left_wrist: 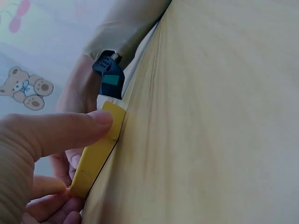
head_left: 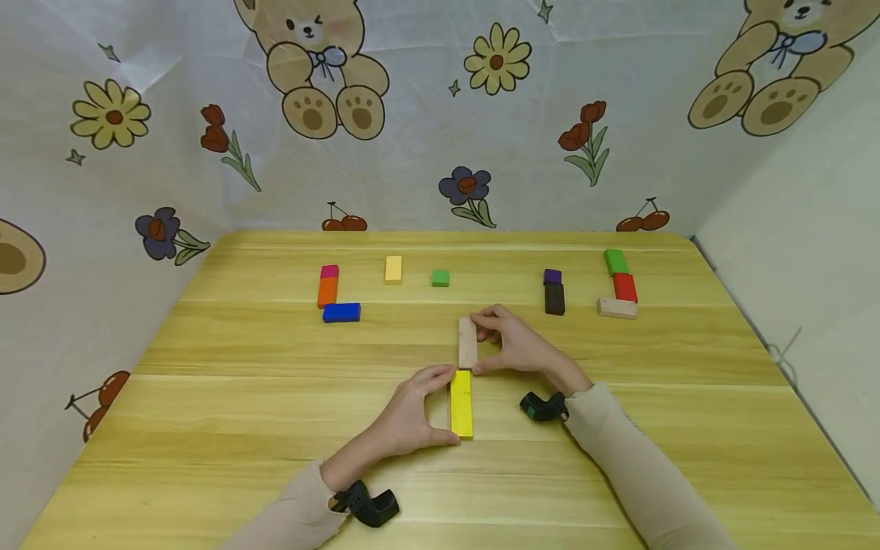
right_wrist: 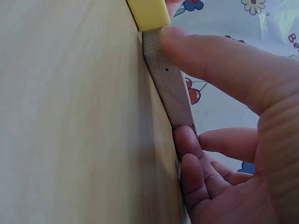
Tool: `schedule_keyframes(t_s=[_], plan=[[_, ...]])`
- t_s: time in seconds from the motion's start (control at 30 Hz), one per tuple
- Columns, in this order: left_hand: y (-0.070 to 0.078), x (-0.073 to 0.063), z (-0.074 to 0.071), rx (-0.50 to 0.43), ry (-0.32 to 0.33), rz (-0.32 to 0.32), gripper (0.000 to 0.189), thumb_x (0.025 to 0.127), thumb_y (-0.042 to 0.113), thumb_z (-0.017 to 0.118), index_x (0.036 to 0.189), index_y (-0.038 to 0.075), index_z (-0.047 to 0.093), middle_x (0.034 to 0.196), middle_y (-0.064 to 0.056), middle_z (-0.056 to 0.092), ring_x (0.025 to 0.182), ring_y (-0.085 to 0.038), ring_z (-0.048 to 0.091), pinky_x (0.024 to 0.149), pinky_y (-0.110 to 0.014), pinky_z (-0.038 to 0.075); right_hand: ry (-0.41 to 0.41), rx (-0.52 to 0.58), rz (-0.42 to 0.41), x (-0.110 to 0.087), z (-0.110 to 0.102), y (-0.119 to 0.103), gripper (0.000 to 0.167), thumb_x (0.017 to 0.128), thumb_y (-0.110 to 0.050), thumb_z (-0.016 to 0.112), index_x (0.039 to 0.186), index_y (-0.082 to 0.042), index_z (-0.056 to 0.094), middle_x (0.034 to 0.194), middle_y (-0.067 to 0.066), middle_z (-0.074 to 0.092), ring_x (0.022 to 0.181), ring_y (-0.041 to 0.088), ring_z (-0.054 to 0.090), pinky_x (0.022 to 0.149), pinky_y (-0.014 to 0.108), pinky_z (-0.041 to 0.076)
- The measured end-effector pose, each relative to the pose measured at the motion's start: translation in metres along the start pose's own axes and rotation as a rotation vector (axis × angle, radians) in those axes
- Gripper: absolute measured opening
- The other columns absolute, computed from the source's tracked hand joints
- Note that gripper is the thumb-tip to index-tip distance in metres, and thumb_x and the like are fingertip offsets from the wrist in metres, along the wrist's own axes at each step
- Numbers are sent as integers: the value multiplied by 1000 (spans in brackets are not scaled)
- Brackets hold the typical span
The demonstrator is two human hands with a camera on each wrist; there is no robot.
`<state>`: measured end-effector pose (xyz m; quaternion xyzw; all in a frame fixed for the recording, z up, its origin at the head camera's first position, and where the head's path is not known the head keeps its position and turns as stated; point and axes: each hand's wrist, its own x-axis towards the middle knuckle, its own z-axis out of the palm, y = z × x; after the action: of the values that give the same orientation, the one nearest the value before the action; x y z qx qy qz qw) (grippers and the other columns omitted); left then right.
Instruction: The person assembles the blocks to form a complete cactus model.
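A long yellow block [head_left: 461,405] lies on the wooden table, with a plain wooden block [head_left: 467,343] end to end beyond it. My left hand [head_left: 412,416] holds the yellow block lengthwise, thumb at its near end and fingers at its far end. From the right, my right hand [head_left: 516,342] holds the wooden block by its two ends. In the right wrist view the wooden block [right_wrist: 169,88] and the yellow block [right_wrist: 149,14] appear to meet where my right thumb lies. The left wrist view shows my thumb on one end of the yellow block [left_wrist: 96,161].
At the back left stand pink [head_left: 330,271], orange [head_left: 328,292] and blue [head_left: 341,312] blocks. A pale yellow block [head_left: 393,270] and a small green block [head_left: 441,278] lie back centre. Purple [head_left: 553,276], dark [head_left: 554,299], green [head_left: 616,262], red [head_left: 625,287] and wooden [head_left: 617,308] blocks lie back right.
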<state>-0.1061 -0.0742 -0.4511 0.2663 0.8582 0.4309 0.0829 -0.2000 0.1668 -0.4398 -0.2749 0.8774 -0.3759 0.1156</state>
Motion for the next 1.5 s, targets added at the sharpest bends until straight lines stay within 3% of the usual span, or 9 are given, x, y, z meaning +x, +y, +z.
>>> schedule_keyframes(t_s=[0.43,0.67,1.27,1.5], plan=[[1,1,0,-21,-12,-3,93,66,21,92,142,-5,45,146,-7,40,133,-21,44,109,-43,40,12,26,-25,2,6,-3,86,78,-27,84,145,4,41,131,13,49,101,20,53,86,30,47],[0,0,-1,-36,-11,11,93,65,19,92,141,-8,44,142,-13,42,130,-22,45,109,-42,40,25,20,-26,3,9,-4,81,81,-26,81,145,4,42,133,13,48,100,20,52,85,30,46],[-5,2,2,-24,-17,26,94,66,22,92,142,-4,45,141,-9,42,130,-20,45,109,-42,41,38,22,-18,4,11,-2,79,81,-27,81,145,2,43,136,14,47,104,20,54,86,32,46],[-3,1,1,-17,21,-1,100,65,33,92,145,-1,43,142,-7,38,129,-20,42,107,-44,42,51,58,-20,3,12,0,79,81,-27,81,146,-1,44,134,13,48,102,20,53,84,31,44]])
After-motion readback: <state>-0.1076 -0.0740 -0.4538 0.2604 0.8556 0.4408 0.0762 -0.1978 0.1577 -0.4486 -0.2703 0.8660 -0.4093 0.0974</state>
